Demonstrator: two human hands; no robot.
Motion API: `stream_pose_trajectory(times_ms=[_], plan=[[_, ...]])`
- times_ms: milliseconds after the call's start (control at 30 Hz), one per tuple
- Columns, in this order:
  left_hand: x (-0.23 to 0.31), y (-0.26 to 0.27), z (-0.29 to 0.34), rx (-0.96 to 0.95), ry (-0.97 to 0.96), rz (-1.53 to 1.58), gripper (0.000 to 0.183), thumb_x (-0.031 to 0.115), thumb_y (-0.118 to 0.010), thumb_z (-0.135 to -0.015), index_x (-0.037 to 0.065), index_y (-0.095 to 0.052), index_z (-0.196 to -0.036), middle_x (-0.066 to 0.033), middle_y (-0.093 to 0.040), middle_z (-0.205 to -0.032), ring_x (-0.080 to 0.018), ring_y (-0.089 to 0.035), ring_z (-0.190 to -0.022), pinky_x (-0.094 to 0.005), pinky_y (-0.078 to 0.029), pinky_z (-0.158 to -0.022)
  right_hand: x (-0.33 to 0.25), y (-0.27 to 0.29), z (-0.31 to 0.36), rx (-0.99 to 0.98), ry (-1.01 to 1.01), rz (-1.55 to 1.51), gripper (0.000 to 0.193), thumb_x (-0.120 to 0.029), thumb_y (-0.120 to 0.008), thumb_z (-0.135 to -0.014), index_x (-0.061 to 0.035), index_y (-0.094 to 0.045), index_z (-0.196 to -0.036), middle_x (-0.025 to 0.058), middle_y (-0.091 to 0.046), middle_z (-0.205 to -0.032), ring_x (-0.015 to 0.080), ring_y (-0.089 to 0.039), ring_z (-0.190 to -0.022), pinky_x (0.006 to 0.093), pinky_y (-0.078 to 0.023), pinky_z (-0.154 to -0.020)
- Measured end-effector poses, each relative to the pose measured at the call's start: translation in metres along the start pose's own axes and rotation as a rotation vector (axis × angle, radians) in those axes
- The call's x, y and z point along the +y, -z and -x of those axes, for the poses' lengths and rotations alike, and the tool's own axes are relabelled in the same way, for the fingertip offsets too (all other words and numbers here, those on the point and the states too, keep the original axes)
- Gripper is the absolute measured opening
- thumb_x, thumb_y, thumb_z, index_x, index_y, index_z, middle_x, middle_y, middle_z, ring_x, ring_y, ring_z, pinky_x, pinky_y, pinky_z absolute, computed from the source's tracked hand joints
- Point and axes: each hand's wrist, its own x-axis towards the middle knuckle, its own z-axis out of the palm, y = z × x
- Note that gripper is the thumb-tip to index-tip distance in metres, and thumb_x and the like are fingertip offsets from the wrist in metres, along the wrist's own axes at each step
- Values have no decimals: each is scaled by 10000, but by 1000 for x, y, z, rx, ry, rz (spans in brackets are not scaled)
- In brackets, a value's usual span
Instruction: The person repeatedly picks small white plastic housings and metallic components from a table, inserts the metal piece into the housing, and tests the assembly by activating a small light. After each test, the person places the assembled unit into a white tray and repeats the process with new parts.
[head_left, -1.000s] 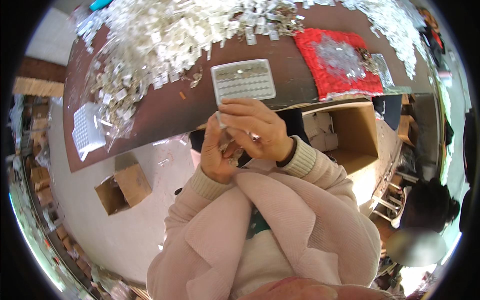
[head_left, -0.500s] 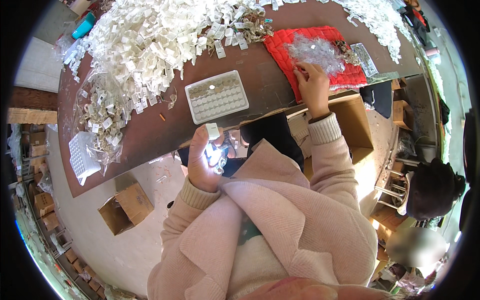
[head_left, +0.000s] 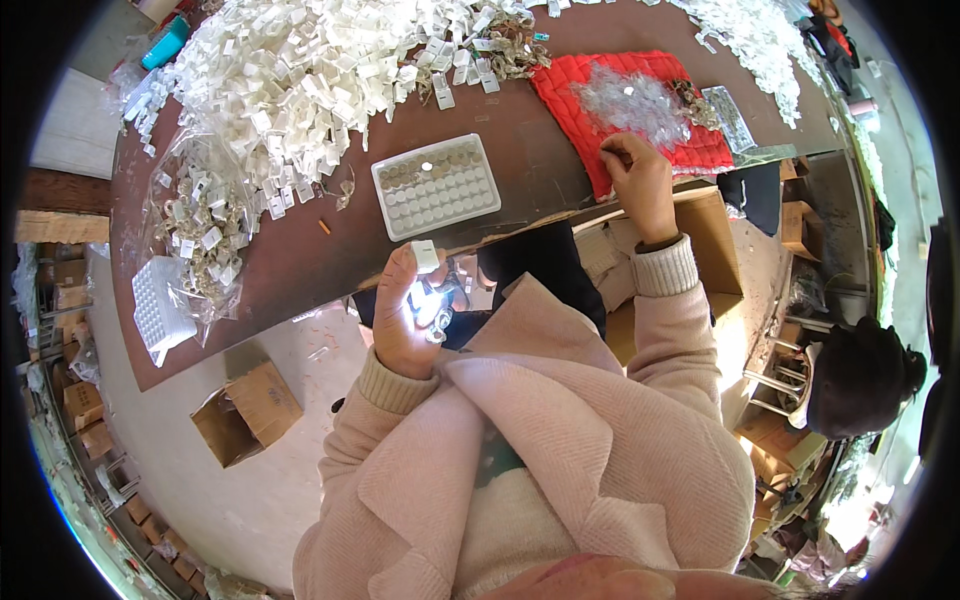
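Note:
My left hand (head_left: 396,335) is raised in front of my chest, closed on a small white card (head_left: 426,256) at thumb height. Bright glare and a shiny cluster below the card hide the other fingers' grip. My right hand (head_left: 643,185) hovers by the near edge of a red quilted cloth (head_left: 566,115), thumb and fingertips pinched together. Whatever lies between those fingertips is too small to make out. A loose heap of clear plastic pieces (head_left: 635,105) rests on the cloth. Left of it on the table sits a white tray (head_left: 447,222) with rows of round compartments, the far ones filled.
A big mound of white cards (head_left: 290,80) covers the table's far left. An open plastic bag (head_left: 205,235) of cards and a white pitted tray (head_left: 160,312) lie nearer. Cardboard boxes (head_left: 265,400) stand on the floor. Another person's dark-haired head (head_left: 862,380) shows at right.
My right hand has drawn back toward me and slightly right, away from the clear plastic heap, its fingertips now pinched. My left hand keeps the card in nearly the same place.

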Motion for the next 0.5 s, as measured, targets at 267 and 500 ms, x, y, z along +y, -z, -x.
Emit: stream_pose_trajectory(times_ms=[267,500], plan=[[2,-6,4,103,-16,-68,272,296,-624,-1004,27,-615,-1048,-36,-505,-828,-30,-328,-438,-160,-315,-365,8,-4,-8,-8,-44,67,134,-22,-736,-805,-25,-717,-938,161,-722,-898,308,-712,-815,366,-549,-716],[-1,-3,2,29,-38,-60,274,300,-625,-1004,57,-578,-1120,-44,-510,-860,-27,-371,-500,-160,-341,-385,1,3,-6,167,-43,49,133,-31,-752,-807,-38,-749,-940,139,-722,-862,245,-703,-753,332,-545,-691]])
